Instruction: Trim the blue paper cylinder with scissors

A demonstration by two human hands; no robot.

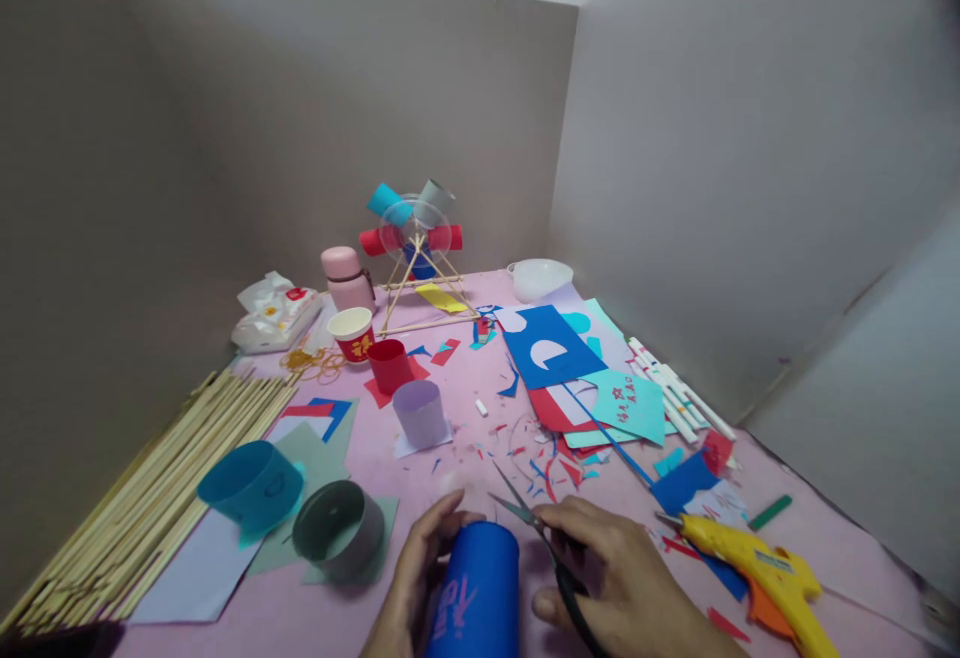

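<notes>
At the near edge of the table, my left hand point(421, 570) is wrapped round the left side of a blue paper tube point(480, 598) with pink handwriting on it. My right hand point(611, 568) grips a pair of scissors point(541, 530). The blades are slightly parted and point away from me, just beyond the tube's right rim; I see no paper between them. To the left of my hands stand a grey paper cup point(339, 530) on a square base and a wider teal paper ring point(250, 486). A lilac paper cup point(420, 413) sits farther ahead.
Wooden sticks point(157, 498) lie along the left. A yellow glue gun point(757, 578) is at the right, near markers point(671, 388) and blue paper point(551, 343). Behind are a stick-framed wheel point(417, 233), pink flask point(348, 280), paper cup point(352, 333) and tissue pack point(276, 313). Paper scraps point(551, 463) litter the middle.
</notes>
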